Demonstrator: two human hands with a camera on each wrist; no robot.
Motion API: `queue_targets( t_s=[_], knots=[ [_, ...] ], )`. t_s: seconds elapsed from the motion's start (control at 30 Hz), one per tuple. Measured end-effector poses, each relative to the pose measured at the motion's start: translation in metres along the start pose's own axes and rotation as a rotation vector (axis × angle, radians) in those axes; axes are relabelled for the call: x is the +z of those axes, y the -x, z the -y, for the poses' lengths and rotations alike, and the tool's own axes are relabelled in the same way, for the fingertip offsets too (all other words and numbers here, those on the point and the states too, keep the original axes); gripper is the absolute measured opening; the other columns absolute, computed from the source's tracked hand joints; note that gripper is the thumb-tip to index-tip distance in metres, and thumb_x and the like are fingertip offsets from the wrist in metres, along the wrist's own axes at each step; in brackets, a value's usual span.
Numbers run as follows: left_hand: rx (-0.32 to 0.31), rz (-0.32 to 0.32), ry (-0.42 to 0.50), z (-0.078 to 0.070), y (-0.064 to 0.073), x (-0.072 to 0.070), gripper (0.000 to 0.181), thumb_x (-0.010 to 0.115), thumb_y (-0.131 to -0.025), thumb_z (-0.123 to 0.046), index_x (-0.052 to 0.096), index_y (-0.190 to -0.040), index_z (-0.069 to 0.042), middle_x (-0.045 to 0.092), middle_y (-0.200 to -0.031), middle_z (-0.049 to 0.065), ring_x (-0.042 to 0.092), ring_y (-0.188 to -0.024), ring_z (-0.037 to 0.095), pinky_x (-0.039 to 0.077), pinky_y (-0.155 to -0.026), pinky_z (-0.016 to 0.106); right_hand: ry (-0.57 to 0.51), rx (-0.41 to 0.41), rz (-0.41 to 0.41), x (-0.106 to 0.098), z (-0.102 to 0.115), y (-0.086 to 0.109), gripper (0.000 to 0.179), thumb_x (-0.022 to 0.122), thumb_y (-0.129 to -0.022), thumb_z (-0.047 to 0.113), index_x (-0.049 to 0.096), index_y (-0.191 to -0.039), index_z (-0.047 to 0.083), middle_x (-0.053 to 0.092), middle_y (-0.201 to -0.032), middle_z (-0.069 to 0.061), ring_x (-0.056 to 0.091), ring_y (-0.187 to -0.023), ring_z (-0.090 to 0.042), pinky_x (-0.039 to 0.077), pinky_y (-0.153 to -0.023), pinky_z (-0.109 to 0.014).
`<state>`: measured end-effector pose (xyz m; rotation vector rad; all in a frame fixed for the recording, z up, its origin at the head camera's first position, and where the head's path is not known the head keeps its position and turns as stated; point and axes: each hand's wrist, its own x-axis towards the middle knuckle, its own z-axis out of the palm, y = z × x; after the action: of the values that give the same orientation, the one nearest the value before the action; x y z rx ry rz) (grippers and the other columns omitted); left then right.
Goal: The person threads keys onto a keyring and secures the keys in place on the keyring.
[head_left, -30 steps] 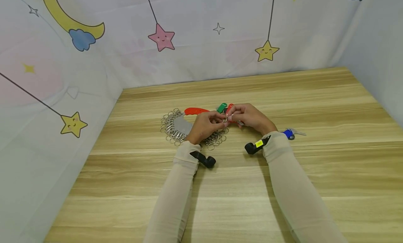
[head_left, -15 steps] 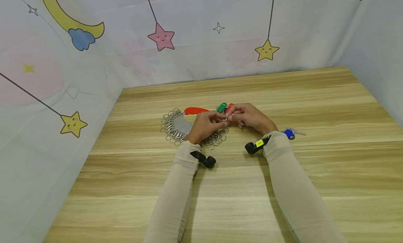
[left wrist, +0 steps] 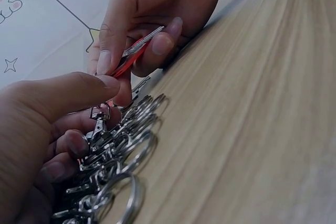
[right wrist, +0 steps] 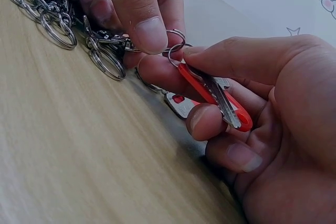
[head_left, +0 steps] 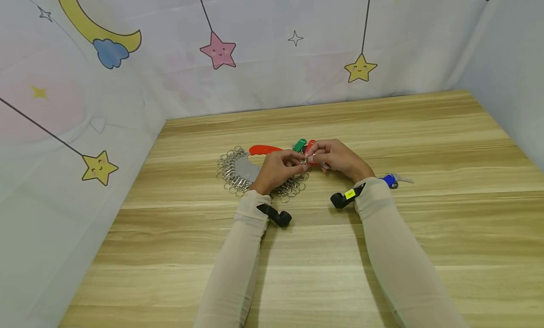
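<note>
In the head view, my left hand (head_left: 278, 170) and right hand (head_left: 337, 159) meet over the right side of a grey plate (head_left: 246, 169) fringed with metal rings and clasps. Between thumb and forefinger, the left hand pinches a silver key ring (right wrist: 178, 34). My right hand grips a red key tag (right wrist: 244, 120) together with a silver key (right wrist: 226, 109), and its thumb tip touches near the tag's small ring (right wrist: 172, 55). That small ring overlaps the key ring in the right wrist view. Swivel clasps with rings (left wrist: 142, 150) hang close below the left fingers.
A red handle (head_left: 264, 149) curves from the plate's back. Behind the hands lie a green key tag (head_left: 300, 145) and another red tag (head_left: 311, 145). To the right, a blue key tag (head_left: 388, 180) with a key lies on the wooden table (head_left: 306, 271). Printed cloth walls enclose the table.
</note>
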<state>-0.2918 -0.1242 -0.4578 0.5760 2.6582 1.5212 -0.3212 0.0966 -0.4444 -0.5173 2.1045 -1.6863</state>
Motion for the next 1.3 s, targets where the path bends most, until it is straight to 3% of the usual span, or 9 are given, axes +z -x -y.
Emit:
queue_targets(
  t_s=[1.3],
  knots=[
    [-0.002, -0.009, 0.001, 0.0012, 0.0000, 0.0005, 0.024, 0.081, -0.089, -0.026, 0.077, -0.108, -0.013, 0.071, -0.088, -0.003, 0.064, -0.072, 0.017, 0.052, -0.064, 0.032, -0.033, -0.018, 0.024, -0.0014, -0.0026, -0.0010, 0.017, 0.069, -0.097, 0.015, 0.067, -0.103, -0.001, 0.069, -0.094, -0.021, 0.050, -0.056, -0.020, 0.039, -0.049, -0.028]
  ],
)
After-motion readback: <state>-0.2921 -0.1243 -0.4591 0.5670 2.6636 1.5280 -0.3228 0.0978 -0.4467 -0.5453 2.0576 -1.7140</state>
